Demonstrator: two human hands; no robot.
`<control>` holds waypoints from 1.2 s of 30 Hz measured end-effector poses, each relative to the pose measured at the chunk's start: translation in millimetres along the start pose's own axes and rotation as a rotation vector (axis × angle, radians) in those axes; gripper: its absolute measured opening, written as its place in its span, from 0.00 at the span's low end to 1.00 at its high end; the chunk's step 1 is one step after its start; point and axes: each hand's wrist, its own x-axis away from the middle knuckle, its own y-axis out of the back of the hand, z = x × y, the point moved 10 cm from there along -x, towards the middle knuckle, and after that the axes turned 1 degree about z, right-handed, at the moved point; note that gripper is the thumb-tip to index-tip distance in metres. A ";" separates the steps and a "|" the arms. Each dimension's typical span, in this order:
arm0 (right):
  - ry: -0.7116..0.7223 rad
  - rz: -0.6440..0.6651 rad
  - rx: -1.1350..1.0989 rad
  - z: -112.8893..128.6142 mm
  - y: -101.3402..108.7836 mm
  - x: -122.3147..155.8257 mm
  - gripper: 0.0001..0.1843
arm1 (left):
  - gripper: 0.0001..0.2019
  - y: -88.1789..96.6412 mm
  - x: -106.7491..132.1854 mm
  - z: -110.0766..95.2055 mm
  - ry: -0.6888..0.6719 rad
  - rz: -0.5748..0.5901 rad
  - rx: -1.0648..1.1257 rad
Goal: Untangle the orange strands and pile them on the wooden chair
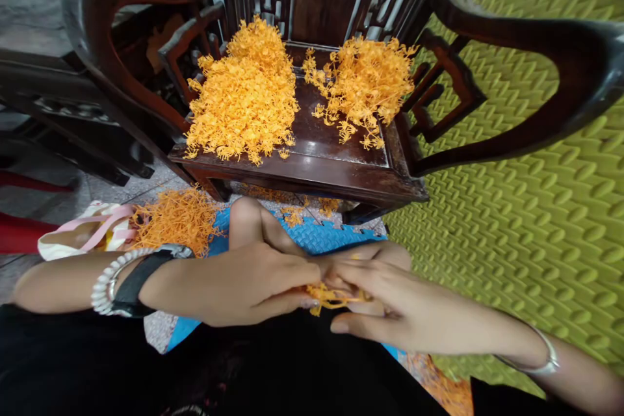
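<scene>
Dark wooden chair (341, 169) holds two orange piles (244, 97). Green mat (511, 208) at side. Pink-strap bag (82, 237) on floor.

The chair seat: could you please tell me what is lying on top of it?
Two heaps of orange pieces lie on the chair seat: a larger left heap and a smaller right heap, with bare dark wood between them. Whatever lies beneath the heaps is covered.

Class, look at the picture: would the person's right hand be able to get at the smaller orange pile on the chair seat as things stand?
Probably yes. The smaller pile lies uncovered on the seat, and nothing stands between it and the right hand. That hand is busy, though, pinching an orange piece with the left hand.
</scene>
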 end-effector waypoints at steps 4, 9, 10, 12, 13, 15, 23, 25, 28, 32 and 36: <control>0.037 0.030 -0.266 5.8 -8.6 -15.6 0.14 | 0.11 2.2 -7.3 7.8 0.052 -0.073 -0.161; 0.027 -0.027 -0.126 1.5 -6.2 -22.3 0.17 | 0.20 7.6 -17.8 12.4 0.103 -0.095 -0.254; 0.034 0.008 -0.093 1.9 -9.6 -22.6 0.17 | 0.20 5.3 -20.1 12.0 0.092 -0.066 -0.280; 0.052 0.091 -0.058 3.2 -17.2 -22.3 0.16 | 0.17 -2.1 -22.6 10.0 0.040 0.009 -0.324; 0.071 0.125 -0.055 4.8 -20.2 -21.5 0.16 | 0.15 -6.1 -22.3 7.8 -0.001 0.045 -0.329; 0.121 0.162 -0.068 9.3 -23.3 -18.2 0.14 | 0.11 -10.8 -19.0 2.1 -0.086 0.083 -0.312; 0.188 0.125 0.033 19.2 -23.9 -2.3 0.14 | 0.17 -4.6 -4.0 -24.9 -0.280 -0.119 -0.511; 0.204 0.102 0.016 19.9 -19.1 4.9 0.16 | 0.18 -2.7 3.8 -29.3 -0.278 -0.136 -0.556; 0.135 -0.029 0.012 3.9 1.4 22.8 0.16 | 0.17 24.0 27.5 -26.1 -0.181 -0.262 -0.490; -0.021 -0.309 -0.049 -28.7 35.6 50.1 0.15 | 0.17 92.0 71.5 17.9 0.279 -0.641 -0.418; -0.081 -0.359 -0.230 -38.2 36.7 44.1 0.19 | 0.18 134.7 63.4 48.9 0.529 -0.705 -0.721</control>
